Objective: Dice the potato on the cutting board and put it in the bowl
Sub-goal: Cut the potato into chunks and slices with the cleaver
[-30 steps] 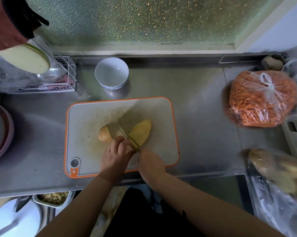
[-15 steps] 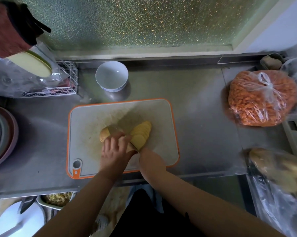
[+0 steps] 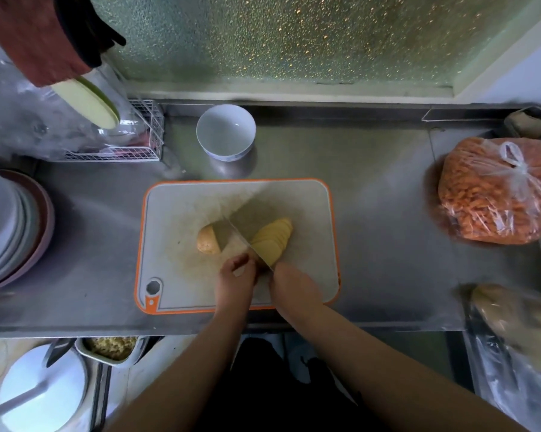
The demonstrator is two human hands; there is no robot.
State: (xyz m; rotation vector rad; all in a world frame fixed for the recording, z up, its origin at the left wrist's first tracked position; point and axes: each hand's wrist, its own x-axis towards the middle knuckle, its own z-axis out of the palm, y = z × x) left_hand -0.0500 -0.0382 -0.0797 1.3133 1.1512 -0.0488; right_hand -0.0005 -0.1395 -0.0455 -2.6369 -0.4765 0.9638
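- Cutting board (image 3: 175, 213), orange-rimmed, lies flat on the steel counter (image 3: 372, 213), its near long edge close to the counter's front edge. Hang hole at the board's near-left corner.
- Potato (image 3: 207, 240): unsliced end piece sits around the board's middle, slightly left of centre. Rounded skin end faces the board's left edge, cut face is against the blade.
- Potato slices (image 3: 274, 236): a fanned row right of the blade, overlapping like shingles. Long axis runs diagonally, from near-centre up toward the board's far-right corner.
- Knife (image 3: 231, 233): broad blade stands between end piece and slices, spine running diagonally from the hands toward the board's far side.
- Right hand (image 3: 294, 285) is clenched over the knife handle at the board's near edge; the handle itself is hidden under it.
- Left hand (image 3: 236, 279) is curled, fingertips bent in, just beside the blade's heel. It looks off the potato, but I can't tell whether it pinches anything.
- Bowl (image 3: 226, 132), white, upright, stands on the counter beyond the board's far edge, well apart from the potato.
- Bag of orange pieces (image 3: 493, 194) sits at the counter's right end.
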